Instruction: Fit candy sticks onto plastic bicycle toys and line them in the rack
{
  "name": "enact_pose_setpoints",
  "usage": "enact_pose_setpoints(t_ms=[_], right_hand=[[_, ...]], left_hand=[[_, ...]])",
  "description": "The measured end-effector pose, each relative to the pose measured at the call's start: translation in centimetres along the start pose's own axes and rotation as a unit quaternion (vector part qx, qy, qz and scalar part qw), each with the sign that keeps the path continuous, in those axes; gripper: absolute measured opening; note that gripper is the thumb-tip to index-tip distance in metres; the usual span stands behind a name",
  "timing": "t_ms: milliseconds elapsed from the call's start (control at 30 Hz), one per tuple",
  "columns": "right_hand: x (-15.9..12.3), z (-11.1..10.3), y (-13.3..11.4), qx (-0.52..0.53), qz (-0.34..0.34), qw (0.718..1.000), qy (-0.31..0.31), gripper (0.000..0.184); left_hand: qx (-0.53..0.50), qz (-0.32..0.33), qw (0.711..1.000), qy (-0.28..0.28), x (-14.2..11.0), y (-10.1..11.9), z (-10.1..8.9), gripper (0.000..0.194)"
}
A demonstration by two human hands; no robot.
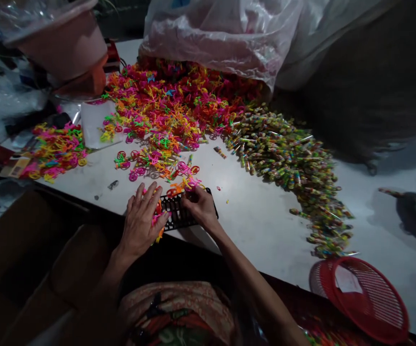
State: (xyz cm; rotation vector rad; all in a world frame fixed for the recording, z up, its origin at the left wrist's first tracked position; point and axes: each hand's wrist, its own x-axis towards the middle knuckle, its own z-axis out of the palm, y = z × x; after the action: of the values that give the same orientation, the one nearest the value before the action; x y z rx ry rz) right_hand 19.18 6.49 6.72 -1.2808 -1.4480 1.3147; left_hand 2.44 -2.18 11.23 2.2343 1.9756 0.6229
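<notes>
Filling a black slotted tray [179, 210] at the near edge of the white bench [265, 216] with small neon plastic pieces, judging from the layout. Left hand [141, 223] lying flat over the tray's left end, fingers spread and loose, covering a few pink and orange pieces [157, 218] rather than pinching any. Right hand [201, 207] curled over the tray's far right corner, fingertips drawn together as if pinching something small; hard to tell what, if anything, sits between them. Just beyond the tray, a loose scatter of bright plastic pieces [150, 161], thickening into a big heap [172, 101] further back, spilling from under a clear plastic bag [222, 33]. Right of the tray and further back, a long drift of wrapped candy sticks [287, 158]. Far right of the tray, at the near edge, a red mesh basket [370, 298] tilted over the bench edge. Left of the tray, a smaller heap of pieces [56, 149] and a pink tub [64, 43] well behind it.

Likely step: seating pieces into the tray slots. Next move probably calls for a fine pinch on a single piece from the scatter just beyond the tray, with the left hand steadying the tray against sliding.
</notes>
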Motion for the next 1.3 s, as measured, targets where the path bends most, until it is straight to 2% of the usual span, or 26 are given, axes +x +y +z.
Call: enact_pose_setpoints(t_ms=[100,167,367,500,567,700,800,867,900,967,1000,1067,1167,1233,1300], right_hand=[[0.2,1.2,0.3,0.000,-0.017,0.998,0.052,0.050],[0.2,1.9,0.6,0.008,-0.030,0.999,0.044,0.063],[0.8,3.8,1.1,0.010,-0.062,0.993,-0.098,0.055],[0.9,4.0,0.8,-0.089,-0.082,0.988,-0.095,0.063],[0.6,3.9,0.6,-0.177,-0.087,0.974,-0.109,0.065],[0.0,3.5,-0.2,-0.347,-0.092,0.913,-0.193,0.072],[1.2,1.9,-1.4,-0.363,-0.106,0.897,-0.229,0.072],[3.3,0.0,-2.5,-0.367,-0.113,0.901,-0.202,0.065],[4.6,-0.9,-3.1,-0.389,-0.109,0.902,-0.153,0.057],[7.5,-2.5,-4.2,-0.462,-0.097,0.879,-0.064,0.040],[8.8,-3.0,-4.6,-0.494,-0.093,0.862,-0.062,0.037],[11.0,-3.4,-5.1,-0.550,-0.090,0.824,-0.101,0.033],[12.6,-3.5,-4.8,-0.600,-0.094,0.782,-0.143,0.026],[12.4,-4.1,-4.1,-0.606,-0.093,0.782,-0.112,0.026],[11.2,-5.2,-3.2,-0.583,-0.086,0.806,-0.058,0.028]], left_hand=[[-0.008,0.003,1.000,0.010,0.1,0.0,0.2,0.060],[-0.010,0.003,1.000,0.008,0.2,0.0,0.2,0.060],[-0.007,-0.004,1.000,0.002,0.1,0.1,0.1,0.060],[-0.001,-0.009,1.000,-0.010,0.2,0.2,0.1,0.060],[0.003,-0.010,1.000,-0.017,0.3,0.3,-0.1,0.060],[0.020,-0.005,0.999,-0.040,0.4,0.6,-0.4,0.054],[0.022,-0.009,0.998,-0.051,0.6,0.7,-0.6,0.049],[0.017,-0.017,0.999,-0.045,0.7,0.7,-0.5,0.047],[0.015,-0.019,0.999,-0.041,0.8,0.7,-0.4,0.047],[0.015,-0.020,0.999,-0.038,1.0,0.6,-0.3,0.046],[0.016,-0.019,0.999,-0.038,1.2,0.6,-0.2,0.046],[0.017,-0.016,0.999,-0.038,1.5,0.5,-0.1,0.045],[0.017,-0.011,0.999,-0.034,1.8,0.5,0.0,0.045],[0.016,-0.010,0.999,-0.030,1.8,0.5,0.0,0.045],[0.011,-0.012,0.999,-0.028,1.7,0.5,0.1,0.045]])
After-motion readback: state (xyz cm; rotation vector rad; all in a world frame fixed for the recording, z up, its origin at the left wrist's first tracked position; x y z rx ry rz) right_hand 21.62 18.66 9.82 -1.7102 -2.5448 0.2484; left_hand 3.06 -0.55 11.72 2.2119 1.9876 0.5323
